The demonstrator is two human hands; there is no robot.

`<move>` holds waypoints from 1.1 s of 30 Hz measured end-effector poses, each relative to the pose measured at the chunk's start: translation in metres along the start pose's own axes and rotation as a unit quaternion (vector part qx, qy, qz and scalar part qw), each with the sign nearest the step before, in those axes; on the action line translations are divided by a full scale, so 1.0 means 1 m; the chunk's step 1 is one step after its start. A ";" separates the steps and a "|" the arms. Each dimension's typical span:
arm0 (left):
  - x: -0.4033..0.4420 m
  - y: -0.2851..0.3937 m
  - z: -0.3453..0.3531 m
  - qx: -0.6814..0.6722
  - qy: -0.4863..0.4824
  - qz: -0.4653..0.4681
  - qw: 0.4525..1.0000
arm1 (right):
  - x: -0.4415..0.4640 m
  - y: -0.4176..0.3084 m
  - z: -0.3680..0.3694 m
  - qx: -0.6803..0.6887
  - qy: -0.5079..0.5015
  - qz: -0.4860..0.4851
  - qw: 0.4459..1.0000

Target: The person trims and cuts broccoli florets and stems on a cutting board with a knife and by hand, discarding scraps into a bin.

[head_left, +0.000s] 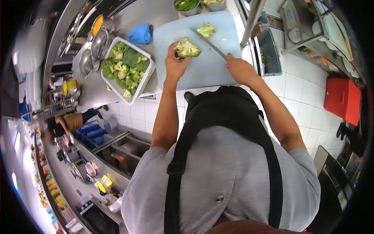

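Observation:
In my left hand (177,64) is a cut piece of broccoli (187,49), its pale stem side facing up over the cutting board (194,76). My right hand (238,69) is closed around the handle of a kitchen knife (210,46), whose blade points up and left across the board. Beyond the blade, a second broccoli piece (206,29) lies on the board near its far edge. To the left of the board stands a white basket (145,80) filled with broccoli florets (126,66).
A blue cloth (139,34) lies beside the board's far left corner. Metal bowls of cut greens (186,5) stand behind the board. A grey bin (272,52) is to the right, a red box (342,99) farther right. Another person (70,123) works at the left.

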State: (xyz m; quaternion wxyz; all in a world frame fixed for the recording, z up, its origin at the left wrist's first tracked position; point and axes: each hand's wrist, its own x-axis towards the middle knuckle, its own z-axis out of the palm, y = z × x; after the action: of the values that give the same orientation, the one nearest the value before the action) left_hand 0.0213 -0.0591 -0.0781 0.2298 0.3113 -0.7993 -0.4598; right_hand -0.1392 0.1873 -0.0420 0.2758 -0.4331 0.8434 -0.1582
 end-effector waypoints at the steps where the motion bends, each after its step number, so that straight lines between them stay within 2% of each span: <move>1: -0.007 -0.003 -0.005 0.044 -0.014 0.012 0.999 | 0.000 -0.001 -0.001 -0.003 -0.003 -0.002 1.000; 2: -0.012 -0.002 -0.005 0.006 -0.023 0.020 1.000 | 0.000 0.000 -0.001 -0.007 0.006 -0.018 1.000; 5: -0.014 -0.018 0.001 0.072 0.014 0.127 0.989 | 0.002 0.003 0.000 -0.005 -0.001 -0.013 1.000; 8: -0.013 -0.022 0.006 0.029 0.035 0.110 0.993 | 0.004 0.006 0.000 -0.004 0.014 -0.026 1.000; 11: -0.020 0.000 -0.001 -0.046 0.040 -0.074 0.995 | 0.002 0.000 -0.011 0.032 -0.007 0.010 0.999; 14: -0.025 0.014 -0.007 0.082 0.046 -0.071 0.993 | 0.003 0.003 -0.008 0.085 0.029 -0.027 0.996; 17: -0.025 0.021 -0.020 0.117 -0.021 -0.043 0.992 | 0.002 -0.010 -0.007 0.182 0.031 -0.034 0.982; 20: -0.025 0.011 -0.009 -0.072 0.008 -0.119 0.990 | 0.005 -0.021 0.002 0.235 0.052 -0.043 0.970; 23: -0.029 0.005 0.002 -0.135 0.041 -0.127 0.982 | 0.007 -0.031 0.004 0.248 0.066 -0.052 0.965; 26: -0.032 0.011 -0.006 -0.063 0.000 -0.107 0.992 | 0.010 -0.035 0.003 0.246 0.064 -0.060 0.965; 29: -0.034 0.006 -0.007 -0.112 -0.021 -0.081 0.990 | 0.012 -0.041 0.005 0.249 0.072 -0.075 0.963; 33: -0.038 0.006 -0.006 -0.105 -0.015 -0.079 0.991 | 0.027 -0.040 0.023 0.258 0.107 -0.119 0.953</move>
State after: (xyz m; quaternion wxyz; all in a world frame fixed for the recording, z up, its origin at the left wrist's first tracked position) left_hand 0.0498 -0.0334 -0.0731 0.2124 0.3407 -0.7230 -0.5622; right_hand -0.1126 0.1412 -0.0492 0.2652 -0.4246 0.7408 -0.4480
